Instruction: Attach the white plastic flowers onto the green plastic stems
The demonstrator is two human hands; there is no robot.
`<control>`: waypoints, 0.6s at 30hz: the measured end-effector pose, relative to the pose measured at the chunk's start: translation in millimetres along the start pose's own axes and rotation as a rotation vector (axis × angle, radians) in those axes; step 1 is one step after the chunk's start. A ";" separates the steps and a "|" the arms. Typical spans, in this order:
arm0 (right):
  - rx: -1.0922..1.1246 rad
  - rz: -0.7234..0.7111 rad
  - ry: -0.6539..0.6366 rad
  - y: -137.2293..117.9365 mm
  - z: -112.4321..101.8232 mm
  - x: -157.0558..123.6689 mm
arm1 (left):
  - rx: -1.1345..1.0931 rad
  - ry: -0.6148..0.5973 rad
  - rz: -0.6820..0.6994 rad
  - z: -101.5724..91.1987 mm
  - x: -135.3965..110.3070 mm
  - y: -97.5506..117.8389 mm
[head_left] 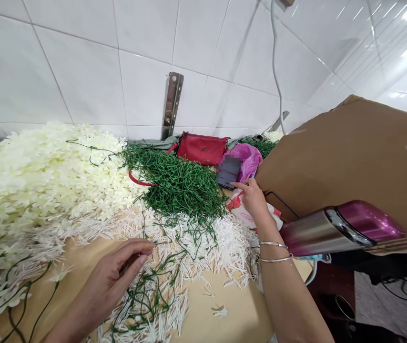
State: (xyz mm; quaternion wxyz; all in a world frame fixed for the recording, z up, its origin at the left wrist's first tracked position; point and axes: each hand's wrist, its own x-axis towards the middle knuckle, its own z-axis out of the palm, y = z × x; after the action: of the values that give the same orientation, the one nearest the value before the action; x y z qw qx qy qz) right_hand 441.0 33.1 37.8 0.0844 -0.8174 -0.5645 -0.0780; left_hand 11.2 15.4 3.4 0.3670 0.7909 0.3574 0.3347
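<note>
My right hand (255, 197) reaches forward with its index finger stretched out to the lower edge of a phone (229, 171); its other fingers are curled and hold nothing I can see. The phone's screen is partly blurred. My left hand (116, 274) hovers loosely curved at the front, a gap between thumb and fingertips. Near those fingertips lie green plastic stems (153, 290) and white plastic flower stamens (225, 243). Beyond them rises a tangled heap of green stems (184, 186). Cream-white artificial petals (53, 176) are piled at the left.
A red purse (203, 148) and a pink plastic bag (249, 159) stand by the tiled wall. Under my right hand lies a red-and-white packet (241, 212). A purple-and-steel thermos (339, 226) and a large cardboard box (350, 157) crowd the right side.
</note>
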 end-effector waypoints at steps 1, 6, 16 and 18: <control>-0.008 0.002 -0.003 -1.0 0.1 -1.2 | 0.001 0.001 0.005 0.1 0.0 -0.1; -0.061 0.013 -0.040 -7.3 -1.8 -4.0 | 0.003 -0.009 0.005 0.6 -1.4 -2.8; -0.095 0.046 -0.066 -14.7 -6.1 -4.9 | 0.004 0.001 0.004 -0.7 2.2 2.4; -0.084 0.050 -0.050 -15.0 -7.1 -6.0 | 0.003 0.002 -0.002 -0.3 2.3 2.9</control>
State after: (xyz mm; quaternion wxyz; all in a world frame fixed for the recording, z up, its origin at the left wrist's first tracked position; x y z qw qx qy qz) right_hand 424.6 31.3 44.2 0.0376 -0.8357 -0.5422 -0.0792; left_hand 13.1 16.0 6.6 0.3657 0.7908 0.3588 0.3348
